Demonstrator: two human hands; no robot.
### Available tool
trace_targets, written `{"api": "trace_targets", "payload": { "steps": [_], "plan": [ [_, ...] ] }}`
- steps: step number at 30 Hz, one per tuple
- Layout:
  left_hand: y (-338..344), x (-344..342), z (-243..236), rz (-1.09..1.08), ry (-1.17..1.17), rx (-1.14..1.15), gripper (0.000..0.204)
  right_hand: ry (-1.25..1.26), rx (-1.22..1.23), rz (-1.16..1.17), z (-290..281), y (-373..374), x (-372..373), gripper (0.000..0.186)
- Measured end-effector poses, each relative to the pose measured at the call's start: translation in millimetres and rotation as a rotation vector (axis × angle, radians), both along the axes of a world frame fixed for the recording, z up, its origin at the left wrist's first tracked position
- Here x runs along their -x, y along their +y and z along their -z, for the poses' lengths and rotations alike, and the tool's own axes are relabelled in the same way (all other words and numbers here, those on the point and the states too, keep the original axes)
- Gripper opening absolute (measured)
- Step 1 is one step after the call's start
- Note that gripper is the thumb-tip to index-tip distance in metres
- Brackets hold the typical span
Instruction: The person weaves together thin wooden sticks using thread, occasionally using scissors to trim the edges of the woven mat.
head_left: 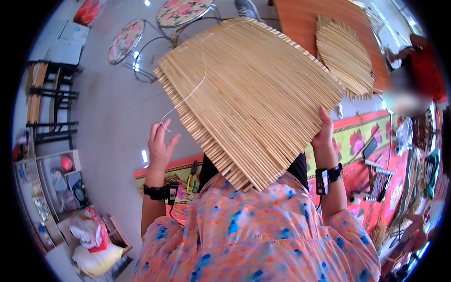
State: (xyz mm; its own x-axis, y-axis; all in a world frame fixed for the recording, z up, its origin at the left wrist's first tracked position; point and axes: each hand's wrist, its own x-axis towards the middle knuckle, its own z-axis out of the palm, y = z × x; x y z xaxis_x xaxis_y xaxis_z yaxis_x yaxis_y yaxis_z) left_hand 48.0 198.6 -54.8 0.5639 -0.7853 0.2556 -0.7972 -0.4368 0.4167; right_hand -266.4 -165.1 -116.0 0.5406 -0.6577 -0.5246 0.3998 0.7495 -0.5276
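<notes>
A large panel of straw-coloured reed strips [249, 98], with white string [195, 89] running over it, fills the centre, its lower end above my lap. My right hand [323, 131] grips its right edge, fingers hidden underneath. My left hand [160, 143] is just off the panel's left edge, thumb apart, with the string caught at its index and middle fingertips.
A second reed panel [342, 58] lies on a wooden table [296, 14]; another person [425, 66] is beside it. Floral stools [124, 40] stand ahead. Dark racks [51, 108] and shelves [49, 197] line the left. Pliers [191, 181] and tools lie on floral mats [357, 143].
</notes>
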Motion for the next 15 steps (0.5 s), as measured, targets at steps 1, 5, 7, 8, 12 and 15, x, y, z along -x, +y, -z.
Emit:
{"api": "trace_targets", "payload": {
  "steps": [1, 5, 7, 8, 12, 15],
  "plan": [
    [4, -3, 14, -0.117, 0.241, 0.085, 0.042, -0.01, 0.006, -0.013, 1, -2, 1, 0.048],
    [-1, -1, 55, -0.409, 1.161, 0.508, 0.042, -0.014, 0.093, -0.069, -1, -8, 3, 0.049],
    [-20, 2, 65, -0.437, 1.534, 0.702, 0.046, 0.022, 0.067, -0.079, -4, -10, 1, 0.049],
    [-30, 6, 68, -0.4, 1.612, 0.751, 0.047, 0.05, 0.078, -0.079, -6, -10, 2, 0.049],
    [-69, 20, 66, -0.507, 1.802, 0.79, 0.049, 0.105, 0.093, -0.073, -8, -6, 2, 0.045],
    [-80, 23, 63, -0.414, 1.738, 0.739, 0.05, 0.079, 0.081, -0.065, -4, -5, 2, 0.043]
  ]
}}
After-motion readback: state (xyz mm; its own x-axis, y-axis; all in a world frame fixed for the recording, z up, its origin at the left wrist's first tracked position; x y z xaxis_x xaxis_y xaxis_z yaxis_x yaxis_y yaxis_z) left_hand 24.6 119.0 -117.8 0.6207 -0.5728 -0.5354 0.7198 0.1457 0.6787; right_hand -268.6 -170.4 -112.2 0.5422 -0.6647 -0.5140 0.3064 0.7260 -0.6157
